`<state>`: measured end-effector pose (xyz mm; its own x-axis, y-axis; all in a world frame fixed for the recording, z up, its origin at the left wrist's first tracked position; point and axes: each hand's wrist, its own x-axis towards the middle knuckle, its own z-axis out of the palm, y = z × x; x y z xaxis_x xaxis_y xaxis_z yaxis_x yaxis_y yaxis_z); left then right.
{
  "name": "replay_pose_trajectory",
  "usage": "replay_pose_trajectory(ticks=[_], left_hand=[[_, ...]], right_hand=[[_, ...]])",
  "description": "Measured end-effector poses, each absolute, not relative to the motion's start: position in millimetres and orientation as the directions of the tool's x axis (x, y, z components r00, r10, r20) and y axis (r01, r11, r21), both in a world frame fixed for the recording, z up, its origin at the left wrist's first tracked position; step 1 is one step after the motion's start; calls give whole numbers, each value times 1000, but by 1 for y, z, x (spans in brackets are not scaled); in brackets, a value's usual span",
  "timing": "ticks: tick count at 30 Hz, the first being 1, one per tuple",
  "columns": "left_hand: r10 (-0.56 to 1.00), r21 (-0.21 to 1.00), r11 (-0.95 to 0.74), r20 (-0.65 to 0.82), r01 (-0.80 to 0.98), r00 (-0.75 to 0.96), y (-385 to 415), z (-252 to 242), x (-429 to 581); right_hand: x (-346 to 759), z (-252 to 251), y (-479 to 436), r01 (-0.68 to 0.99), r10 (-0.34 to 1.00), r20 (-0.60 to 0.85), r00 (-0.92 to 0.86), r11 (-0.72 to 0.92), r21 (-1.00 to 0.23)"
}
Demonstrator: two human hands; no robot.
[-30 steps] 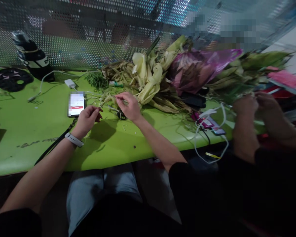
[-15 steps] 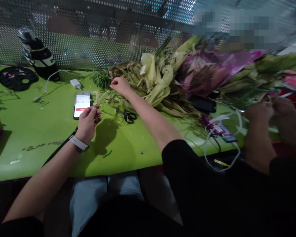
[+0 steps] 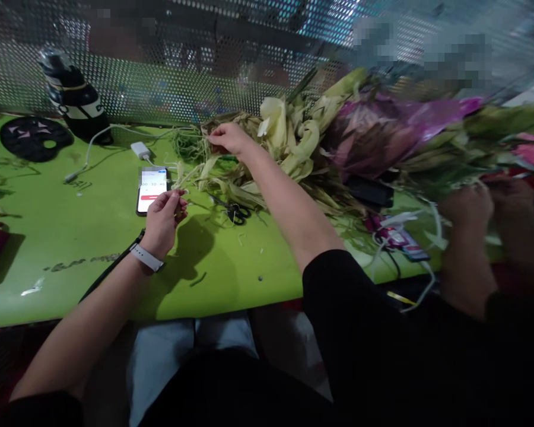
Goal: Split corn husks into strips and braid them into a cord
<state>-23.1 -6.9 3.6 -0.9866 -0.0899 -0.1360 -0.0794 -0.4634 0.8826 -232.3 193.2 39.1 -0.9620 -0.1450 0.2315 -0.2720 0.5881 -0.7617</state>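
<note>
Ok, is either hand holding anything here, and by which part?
It cannot be told: the left hand is curled, its fingers hiding any small item; the right hand is beside the green strands, with no clear grip visible.

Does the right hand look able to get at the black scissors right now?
Probably yes: the black scissors lie with handles uncovered on the green table, nearer the person than the right hand.

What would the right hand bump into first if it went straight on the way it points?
Probably the green string, just left of the right hand; depth is unclear, so they might already touch.
</note>
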Motion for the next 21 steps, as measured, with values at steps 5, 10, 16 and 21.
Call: replay_pose_trajectory(ticks=[5,10,16,21], left_hand=[[-135,899,-436,-110,-41,-985,-8,3,-28],[-155,911,-413,-74,-3,-985,-10,-1,-33],[-169,925,-379,-32,35,-985,-12,-3,-37],[-176,907,-420,-43,36,-983,-13,1,-36]], right_hand=[[-214,40,208,-178,-17,194,-981,487,-855],[-213,41,236,-228,51,299,-953,530,-817],[-208,29,258,-183,128,394,-910,728,-661],[-192,28,242,-259,-20,547,-837,895,-362]])
